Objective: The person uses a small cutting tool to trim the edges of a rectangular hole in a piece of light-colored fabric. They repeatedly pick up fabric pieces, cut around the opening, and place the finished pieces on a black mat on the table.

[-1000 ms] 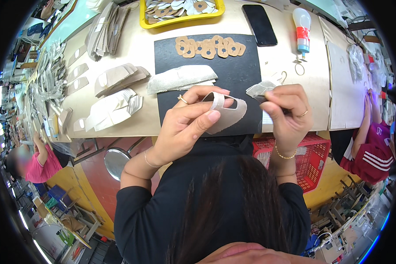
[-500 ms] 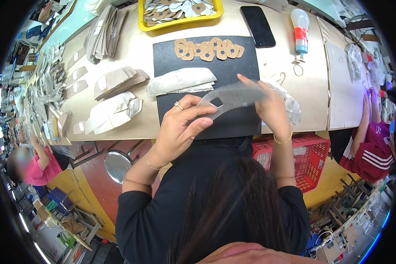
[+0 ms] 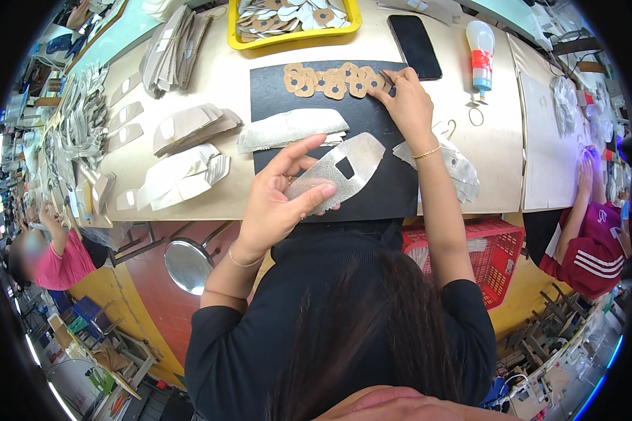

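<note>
My left hand [image 3: 281, 200] holds a silvery cut piece with a square hole [image 3: 340, 172] over the black mat [image 3: 386, 189], thumb on top of it. My right hand [image 3: 407, 102] reaches to the far edge of the mat, fingertips on a row of tan round patches [image 3: 330, 81]. A stack of similar silvery pieces [image 3: 291, 130] lies on the mat between the hands. More silvery pieces [image 3: 453, 172] lie under my right forearm.
A yellow tray [image 3: 295, 35] of cut parts, a black phone [image 3: 414, 45] and a glue bottle [image 3: 481, 56] stand at the back. Piles of grey pieces [image 3: 182, 151] cover the left. A red basket [image 3: 495, 245] hangs below the table. Other people sit at both sides.
My right hand let go of the silvery piece and moved forward to the tan patches. My left hand now holds the piece alone, lower and flatter over the mat.
</note>
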Motion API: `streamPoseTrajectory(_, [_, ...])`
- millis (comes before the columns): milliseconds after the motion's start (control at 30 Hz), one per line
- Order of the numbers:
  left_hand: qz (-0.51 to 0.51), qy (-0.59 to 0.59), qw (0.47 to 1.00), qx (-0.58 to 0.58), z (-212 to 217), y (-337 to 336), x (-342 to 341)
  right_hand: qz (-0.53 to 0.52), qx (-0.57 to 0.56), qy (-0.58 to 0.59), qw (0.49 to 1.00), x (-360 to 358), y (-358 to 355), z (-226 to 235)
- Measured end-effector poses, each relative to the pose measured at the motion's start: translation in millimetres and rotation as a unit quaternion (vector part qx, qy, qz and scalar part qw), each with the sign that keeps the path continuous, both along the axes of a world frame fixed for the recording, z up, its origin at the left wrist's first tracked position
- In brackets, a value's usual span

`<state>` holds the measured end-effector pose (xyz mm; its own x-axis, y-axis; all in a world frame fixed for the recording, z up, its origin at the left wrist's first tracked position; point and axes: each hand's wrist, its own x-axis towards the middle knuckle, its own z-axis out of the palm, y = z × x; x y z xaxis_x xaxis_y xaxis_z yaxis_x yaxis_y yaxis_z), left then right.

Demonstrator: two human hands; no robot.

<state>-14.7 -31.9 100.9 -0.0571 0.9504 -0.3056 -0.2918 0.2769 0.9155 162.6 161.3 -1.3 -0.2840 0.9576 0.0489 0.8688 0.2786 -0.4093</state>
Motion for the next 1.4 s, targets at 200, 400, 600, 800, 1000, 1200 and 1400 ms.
streamPoseTrajectory(200, [0.012,-0.053,0.998,-0.027,3,-2,0,-0.025,0.022,0.04,0.999,-6,-3,-7])
streamPoseTrajectory(400, [-0.011,-0.071,0.996,-0.058,2,-1,-4,0.004,0.001,0.059,0.998,11,-3,-6])
streamPoseTrajectory(600, [-0.017,-0.065,0.995,-0.067,1,0,0,0.028,0.061,0.066,0.996,10,-9,-15])
streamPoseTrajectory(800, [-0.038,-0.059,0.995,-0.07,0,-1,-2,0.067,0.103,0.062,0.99,10,-15,-16])
streamPoseTrajectory(1000, [-0.051,-0.055,0.995,-0.069,-3,-3,-2,0.093,0.025,0.059,0.994,8,-13,-9])
streamPoseTrajectory(1200, [-0.058,-0.046,0.995,-0.066,-3,-5,-4,0.064,-0.02,0.105,0.992,8,-9,2])
streamPoseTrajectory(1400, [-0.067,-0.054,0.994,-0.067,-3,-4,-2,0.077,-0.05,0.1,0.991,5,-7,-1])
